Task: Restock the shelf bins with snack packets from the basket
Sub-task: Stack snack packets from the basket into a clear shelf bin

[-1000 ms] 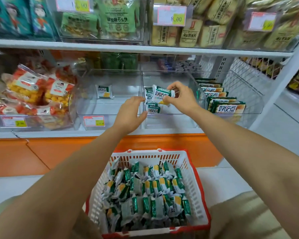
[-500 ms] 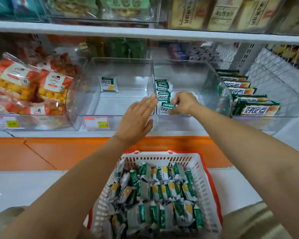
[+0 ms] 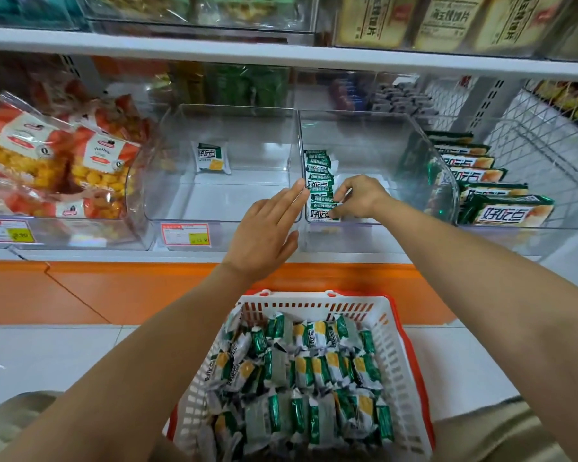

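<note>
Your right hand (image 3: 359,198) is pinching the front snack packet (image 3: 323,213) of the row (image 3: 318,171) standing along the left wall of the clear bin (image 3: 377,145). Your left hand (image 3: 264,228) is hovering flat, fingers straight, beside that wall; the basket (image 3: 314,297) below is holding more packets (image 3: 301,378).

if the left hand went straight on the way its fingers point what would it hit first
Most likely the clear bin wall close ahead of the left hand, with the row of green snack packets standing behind it. Depth is unclear; it might pass over the wall's rim.
</note>
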A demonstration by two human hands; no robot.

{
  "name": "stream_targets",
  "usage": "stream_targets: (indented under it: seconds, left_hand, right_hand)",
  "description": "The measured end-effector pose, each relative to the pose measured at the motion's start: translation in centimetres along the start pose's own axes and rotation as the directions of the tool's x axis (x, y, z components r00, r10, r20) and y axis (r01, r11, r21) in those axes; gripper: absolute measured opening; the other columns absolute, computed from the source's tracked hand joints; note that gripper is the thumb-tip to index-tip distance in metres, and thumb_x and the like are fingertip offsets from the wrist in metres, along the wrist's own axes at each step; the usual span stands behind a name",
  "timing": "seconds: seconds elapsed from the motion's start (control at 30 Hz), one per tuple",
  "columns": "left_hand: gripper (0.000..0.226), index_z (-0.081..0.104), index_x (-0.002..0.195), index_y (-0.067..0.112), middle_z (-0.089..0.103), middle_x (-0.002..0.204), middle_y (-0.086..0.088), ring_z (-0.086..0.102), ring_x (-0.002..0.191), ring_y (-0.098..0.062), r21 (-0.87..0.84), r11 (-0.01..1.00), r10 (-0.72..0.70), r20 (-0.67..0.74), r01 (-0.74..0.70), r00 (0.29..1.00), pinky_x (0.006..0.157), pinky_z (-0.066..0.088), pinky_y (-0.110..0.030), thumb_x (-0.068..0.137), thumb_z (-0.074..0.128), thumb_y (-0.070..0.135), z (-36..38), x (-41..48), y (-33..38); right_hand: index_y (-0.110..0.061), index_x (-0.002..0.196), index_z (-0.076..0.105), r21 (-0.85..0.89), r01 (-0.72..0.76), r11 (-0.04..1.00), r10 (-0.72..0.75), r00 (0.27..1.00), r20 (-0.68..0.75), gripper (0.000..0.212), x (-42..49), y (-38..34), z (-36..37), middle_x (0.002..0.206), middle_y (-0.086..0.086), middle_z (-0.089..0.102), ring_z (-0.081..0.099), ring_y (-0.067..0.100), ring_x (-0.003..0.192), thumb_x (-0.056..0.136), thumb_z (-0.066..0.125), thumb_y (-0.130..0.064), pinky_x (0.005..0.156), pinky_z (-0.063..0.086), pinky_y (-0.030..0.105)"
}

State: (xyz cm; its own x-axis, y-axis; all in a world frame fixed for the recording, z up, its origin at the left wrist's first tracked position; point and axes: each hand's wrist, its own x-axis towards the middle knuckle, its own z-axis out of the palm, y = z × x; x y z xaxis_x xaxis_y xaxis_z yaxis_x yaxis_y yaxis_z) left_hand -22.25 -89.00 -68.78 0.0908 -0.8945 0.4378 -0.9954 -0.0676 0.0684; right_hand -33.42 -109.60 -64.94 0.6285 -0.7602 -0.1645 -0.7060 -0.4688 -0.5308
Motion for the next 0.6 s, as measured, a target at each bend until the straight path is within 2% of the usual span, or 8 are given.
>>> stream_targets:
  seconds: [0.07,0.13,0.27,0.33,0.43,0.5,0.6]
  left_hand:
    - [0.063,0.025,0.154,0.010,0.021,0.162,-0.007,0.034,0.143,-0.024,0.004,1.000,-0.015,0.008,0.015,1.000,0.110,0.032,-0.037,0.096,0.035,0.030,-0.1,-0.1,0.3]
    - [0.064,0.025,0.154,0.010,0.022,0.162,-0.007,0.034,0.143,-0.026,0.019,0.999,-0.032,0.014,0.032,0.999,0.111,0.033,-0.039,0.094,0.038,0.028,-0.3,-0.1,0.7]
    - [0.073,0.023,0.155,0.008,0.020,0.162,-0.009,0.029,0.146,-0.028,0.050,0.994,-0.097,0.051,0.094,0.994,0.113,0.033,-0.044,0.091,0.056,0.021,-0.5,-0.2,1.9]
    - [0.079,0.018,0.155,0.008,0.014,0.164,-0.009,0.023,0.148,-0.027,0.086,0.986,-0.150,0.093,0.142,0.984,0.116,0.028,-0.042,0.089,0.059,0.022,-0.9,-0.1,2.9]
    - [0.079,0.016,0.155,0.007,0.010,0.164,-0.010,0.013,0.151,-0.026,0.138,0.973,-0.201,0.125,0.184,0.972,0.121,0.018,-0.041,0.088,0.055,0.017,-1.3,-0.5,4.6]
    - [0.077,0.025,0.153,0.005,0.018,0.162,-0.012,0.015,0.150,-0.028,0.161,0.977,-0.160,0.108,0.141,0.981,0.122,0.017,-0.043,0.083,0.056,0.011,-1.1,-1.4,5.4]
    - [0.067,0.045,0.142,0.005,0.044,0.148,-0.015,0.035,0.141,-0.033,0.147,0.988,-0.071,0.089,0.057,0.994,0.117,0.028,-0.048,0.078,0.060,0.009,0.0,-3.4,6.5]
  right_hand:
    - [-0.016,0.084,0.066,0.019,0.030,0.999,-0.029,0.999,-0.039,0.029,-0.4,0.3,-0.3,0.093,0.003,0.066,0.063,0.021,0.085,0.066,0.089,-0.022,0.084,0.052,0.032]
    - [-0.014,0.086,0.067,0.069,0.088,0.994,-0.080,0.992,-0.101,0.023,-1.1,0.5,-0.8,0.087,0.002,0.064,0.058,0.019,0.078,0.073,0.085,-0.021,0.078,0.048,0.029]
    - [-0.012,0.089,0.068,0.170,0.238,0.956,-0.202,0.957,-0.207,0.012,-3.7,0.3,-1.6,0.080,0.000,0.062,0.053,0.011,0.067,0.082,0.077,-0.017,0.070,0.044,0.026]
    - [-0.017,0.083,0.067,0.200,0.309,0.930,-0.258,0.935,-0.244,0.007,-5.5,0.2,-1.9,0.075,-0.005,0.062,0.053,0.006,0.064,0.084,0.074,-0.016,0.065,0.045,0.024]
    - [-0.018,0.077,0.066,0.206,0.371,0.905,-0.296,0.900,-0.320,0.011,-7.8,0.6,-1.5,0.074,-0.007,0.065,0.061,0.011,0.065,0.088,0.067,-0.015,0.066,0.050,0.027]
    - [-0.018,0.074,0.067,0.212,0.381,0.900,-0.288,0.885,-0.367,0.014,-9.2,1.1,-0.8,0.070,-0.005,0.066,0.063,0.012,0.061,0.088,0.065,-0.017,0.067,0.053,0.032]
    - [-0.022,0.069,0.064,0.253,0.350,0.902,-0.248,0.899,-0.361,0.017,-11.4,2.4,1.0,0.063,0.002,0.067,0.064,0.016,0.055,0.085,0.063,-0.026,0.061,0.052,0.031]
